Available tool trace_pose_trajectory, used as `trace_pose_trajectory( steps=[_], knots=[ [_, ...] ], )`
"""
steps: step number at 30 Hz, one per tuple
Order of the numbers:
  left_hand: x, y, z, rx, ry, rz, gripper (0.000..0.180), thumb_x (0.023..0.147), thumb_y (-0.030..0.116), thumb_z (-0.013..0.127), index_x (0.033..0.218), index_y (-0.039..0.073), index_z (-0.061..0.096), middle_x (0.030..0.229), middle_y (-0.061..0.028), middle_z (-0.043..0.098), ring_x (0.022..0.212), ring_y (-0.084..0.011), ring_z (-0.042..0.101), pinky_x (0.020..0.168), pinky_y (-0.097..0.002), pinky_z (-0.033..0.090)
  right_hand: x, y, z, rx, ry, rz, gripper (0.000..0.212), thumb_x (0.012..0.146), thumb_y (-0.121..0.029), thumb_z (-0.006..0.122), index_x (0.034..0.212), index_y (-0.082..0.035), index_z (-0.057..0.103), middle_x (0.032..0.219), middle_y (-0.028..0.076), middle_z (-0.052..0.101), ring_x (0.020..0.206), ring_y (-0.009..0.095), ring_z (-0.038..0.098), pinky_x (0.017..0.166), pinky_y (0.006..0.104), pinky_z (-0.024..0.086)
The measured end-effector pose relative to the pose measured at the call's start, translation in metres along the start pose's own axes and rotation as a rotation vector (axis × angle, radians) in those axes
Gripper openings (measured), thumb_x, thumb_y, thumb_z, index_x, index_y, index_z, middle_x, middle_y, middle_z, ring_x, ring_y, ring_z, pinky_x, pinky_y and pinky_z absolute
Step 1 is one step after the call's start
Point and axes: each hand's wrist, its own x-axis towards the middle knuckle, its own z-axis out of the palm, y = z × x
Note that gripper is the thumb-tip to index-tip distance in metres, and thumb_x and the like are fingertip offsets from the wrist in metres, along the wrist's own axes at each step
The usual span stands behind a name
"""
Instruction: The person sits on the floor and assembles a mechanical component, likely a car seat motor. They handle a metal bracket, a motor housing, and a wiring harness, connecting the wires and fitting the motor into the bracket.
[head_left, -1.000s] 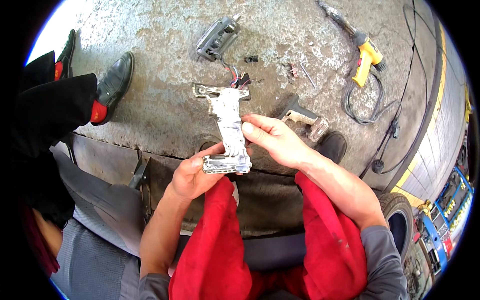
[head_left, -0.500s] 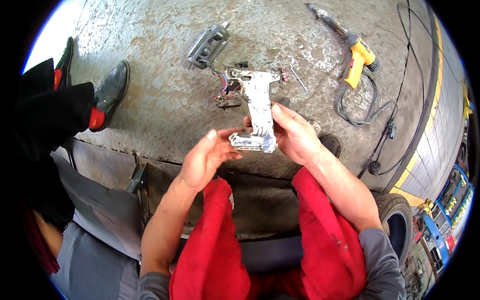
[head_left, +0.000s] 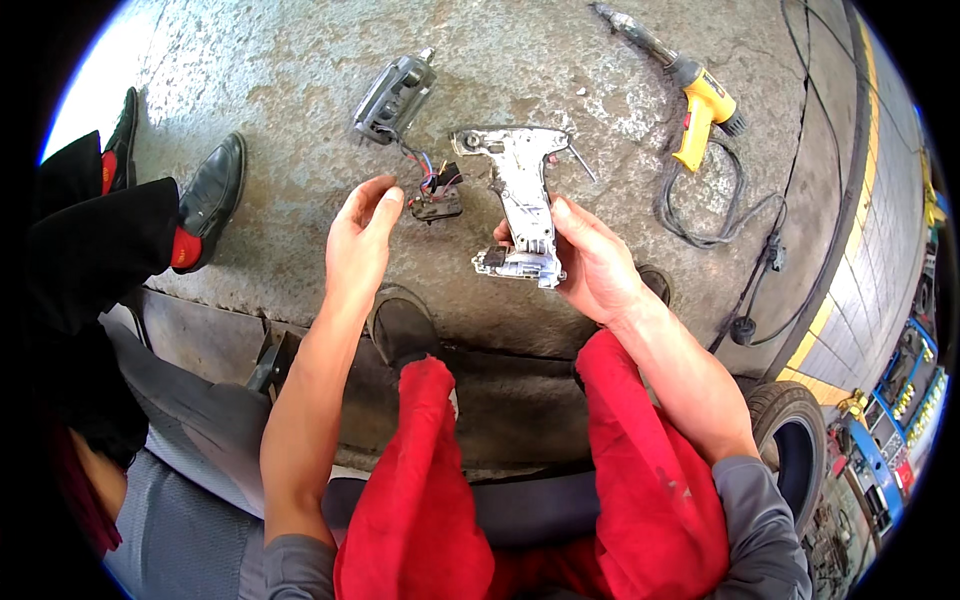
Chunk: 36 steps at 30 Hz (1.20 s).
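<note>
Silver drill housing [head_left: 522, 205], likely rigid, light and sharp-edged, best gripped at handle, clamped at base by right hand [head_left: 592, 262] above concrete floor [head_left: 280, 80]; left hand [head_left: 357, 242] fingers apart near wired switch [head_left: 437, 197].

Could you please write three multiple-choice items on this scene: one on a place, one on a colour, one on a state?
1. Where does the heat gun lie?
A. on the concrete floor, upper right
B. in the left hand
C. on the red trousers

2. What colour is its body?
A. green
B. yellow
C. white

3. How is the left hand?
A. closed on the housing
B. open, holding nothing
C. gripping a cord

Answers: 1 A, it rests on the floor beside its coiled cord. 2 B, plainly yellow. 3 B, its fingers are spread near the wired switch, while the right hand holds the silver tool housing.
</note>
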Motion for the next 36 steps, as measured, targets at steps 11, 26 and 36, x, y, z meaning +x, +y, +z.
trace_pose_trajectory(
  steps=[11,26,36],
  knots=[
    [0.026,0.007,0.021,0.011,-0.020,0.035,0.047,0.104,0.030,0.067,0.137,-0.004,0.065,0.122,-0.0066,0.072,0.111,-0.0126,0.064,0.097,-0.0286,0.049,0.000,0.000,0.004,-0.025,-0.045,0.012,0.047,0.110,-0.037,0.056,0.140,-0.001,0.058,0.127,0.013,0.071,0.117,0.019,0.068,0.102,0.0347,0.053],
    [0.032,-0.004,0.015,-0.031,-0.030,0.014,0.043,0.105,0.031,0.067,0.134,-0.001,0.068,0.119,-0.0041,0.073,0.107,-0.0103,0.064,0.096,-0.0277,0.049,0.003,0.003,0.007,-0.076,-0.056,0.017,0.042,0.107,-0.032,0.063,0.137,-0.002,0.060,0.125,0.009,0.072,0.116,0.017,0.067,0.101,0.0334,0.051],
    [0.036,-0.009,0.001,0.068,-0.067,0.200,0.035,0.103,0.025,0.069,0.127,0.000,0.071,0.112,-0.0076,0.076,0.101,-0.0146,0.068,0.092,-0.0302,0.054,0.011,-0.001,0.002,-0.194,0.017,-0.040,0.057,0.102,-0.037,0.065,0.142,0.001,0.054,0.128,0.016,0.070,0.116,0.024,0.068,0.101,0.0385,0.053]
  ],
)
